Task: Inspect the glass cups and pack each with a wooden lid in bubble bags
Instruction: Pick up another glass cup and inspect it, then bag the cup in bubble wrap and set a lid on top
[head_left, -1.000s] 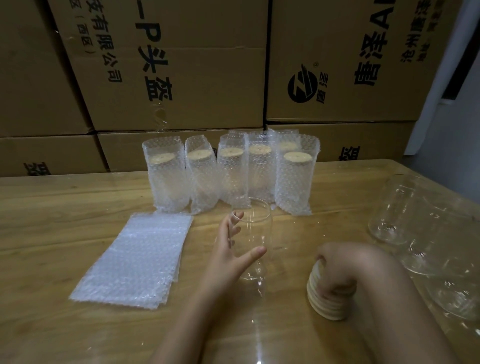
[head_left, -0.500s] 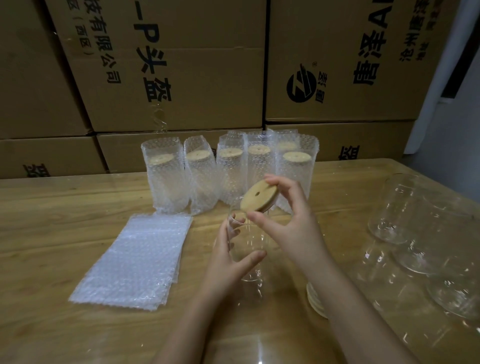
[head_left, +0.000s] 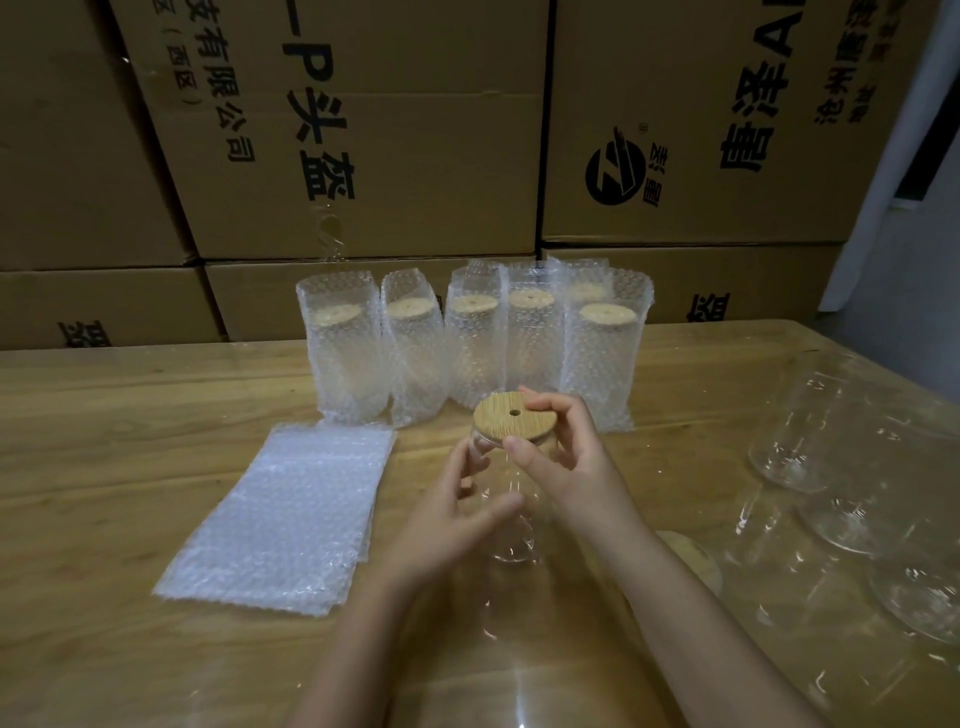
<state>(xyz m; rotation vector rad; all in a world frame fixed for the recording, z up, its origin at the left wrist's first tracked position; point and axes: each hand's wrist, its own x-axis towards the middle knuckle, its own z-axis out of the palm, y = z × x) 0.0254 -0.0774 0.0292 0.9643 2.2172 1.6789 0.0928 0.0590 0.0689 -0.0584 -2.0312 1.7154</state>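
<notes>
A clear glass cup (head_left: 511, 525) stands upright on the wooden table (head_left: 130, 467) in the middle. My left hand (head_left: 457, 514) grips its side. My right hand (head_left: 563, 457) holds a round wooden lid (head_left: 513, 418) with a small centre hole flat on the cup's rim. A stack of flat bubble bags (head_left: 283, 514) lies to the left. Several packed cups in bubble bags (head_left: 467, 343), each with a wooden lid inside, stand in a row behind. A stack of wooden lids (head_left: 693, 558) shows partly behind my right forearm.
Several bare glass cups (head_left: 852, 483) stand at the right side of the table. Large brown cardboard boxes (head_left: 363, 130) are stacked as a wall behind the table's far edge. The table's right edge lies near the glasses.
My right hand left the lid stack with one lid, lifted it over the cup and lowered it flat onto the rim. My left hand stayed on the cup.
</notes>
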